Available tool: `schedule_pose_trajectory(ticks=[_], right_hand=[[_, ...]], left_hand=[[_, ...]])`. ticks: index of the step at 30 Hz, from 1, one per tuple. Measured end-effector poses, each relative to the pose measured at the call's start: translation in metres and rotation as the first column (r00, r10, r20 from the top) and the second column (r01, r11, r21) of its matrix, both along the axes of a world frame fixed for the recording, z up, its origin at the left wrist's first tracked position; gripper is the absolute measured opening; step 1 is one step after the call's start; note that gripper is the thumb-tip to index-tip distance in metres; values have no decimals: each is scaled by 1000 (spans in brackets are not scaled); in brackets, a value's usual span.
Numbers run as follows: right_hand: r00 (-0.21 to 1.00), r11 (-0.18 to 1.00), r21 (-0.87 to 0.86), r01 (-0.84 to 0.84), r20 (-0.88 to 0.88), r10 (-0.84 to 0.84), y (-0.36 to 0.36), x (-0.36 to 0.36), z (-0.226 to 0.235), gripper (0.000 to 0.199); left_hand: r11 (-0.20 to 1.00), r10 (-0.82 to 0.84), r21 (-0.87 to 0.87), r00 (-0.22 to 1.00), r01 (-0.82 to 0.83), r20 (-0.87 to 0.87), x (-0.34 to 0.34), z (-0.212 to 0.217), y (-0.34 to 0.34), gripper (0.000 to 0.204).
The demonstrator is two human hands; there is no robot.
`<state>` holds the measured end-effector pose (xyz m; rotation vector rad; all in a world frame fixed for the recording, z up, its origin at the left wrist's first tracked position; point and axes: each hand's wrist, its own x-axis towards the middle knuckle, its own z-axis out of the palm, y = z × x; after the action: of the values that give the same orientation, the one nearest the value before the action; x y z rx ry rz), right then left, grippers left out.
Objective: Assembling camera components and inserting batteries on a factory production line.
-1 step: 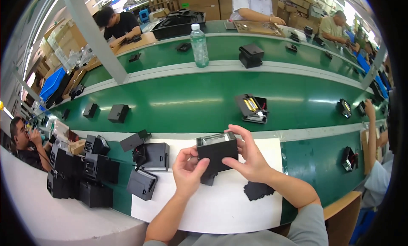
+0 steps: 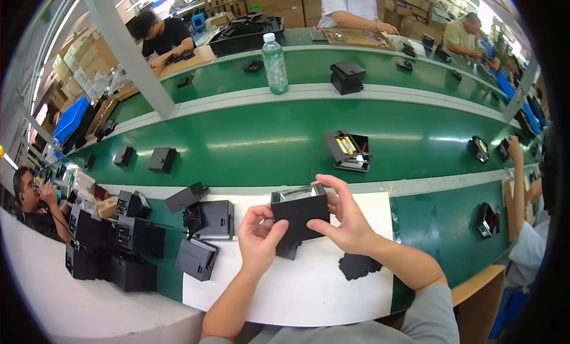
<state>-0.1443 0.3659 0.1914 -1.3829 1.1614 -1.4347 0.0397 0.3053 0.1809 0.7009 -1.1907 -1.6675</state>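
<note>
Above a white sheet (image 2: 285, 296) on the bench, I hold a black plastic box (image 2: 301, 218) with a clear window on its top. My left hand (image 2: 259, 234) grips its left side, thumb on the near face. My right hand (image 2: 350, 222) closes round the right side, its thumb also on the near face. Partly hidden below the box lies a small black piece (image 2: 288, 250). Right of it, a pile of flat black pieces (image 2: 358, 267) rests on the sheet. Several black boxes (image 2: 215, 219) lie by the sheet's left edge.
More black boxes (image 2: 133, 273) are stacked at the left. A green conveyor belt (image 2: 255, 157) beyond carries boxes and an opened unit with batteries (image 2: 347, 149). A bottle (image 2: 275, 65) stands on the far rail. A co-worker's arm (image 2: 518, 166) reaches in at the right; other people sit around.
The whole view has shifted very slightly, so things appear a little further left. Both hands keep the same hold on the black box.
</note>
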Motion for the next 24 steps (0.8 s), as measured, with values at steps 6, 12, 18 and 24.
schedule_pose_trajectory(ticks=[6,12,18,24], right_hand=[[759,971,-226,82,-617,-208,-64,-87,-8,94],[506,948,317,10,-820,269,-146,-137,-19,94],[922,964,262,50,-384,56,-120,-105,18,88],[960,989,145,11,276,-51,-43,-31,14,85]], left_hand=[[987,123,-147,915,-71,385,-18,7,-71,15],[978,179,-205,636,-33,751,-32,-40,-182,20],[728,541,-657,423,197,727,-34,-24,-151,47],[794,115,-578,887,188,447,-31,1,0,81]])
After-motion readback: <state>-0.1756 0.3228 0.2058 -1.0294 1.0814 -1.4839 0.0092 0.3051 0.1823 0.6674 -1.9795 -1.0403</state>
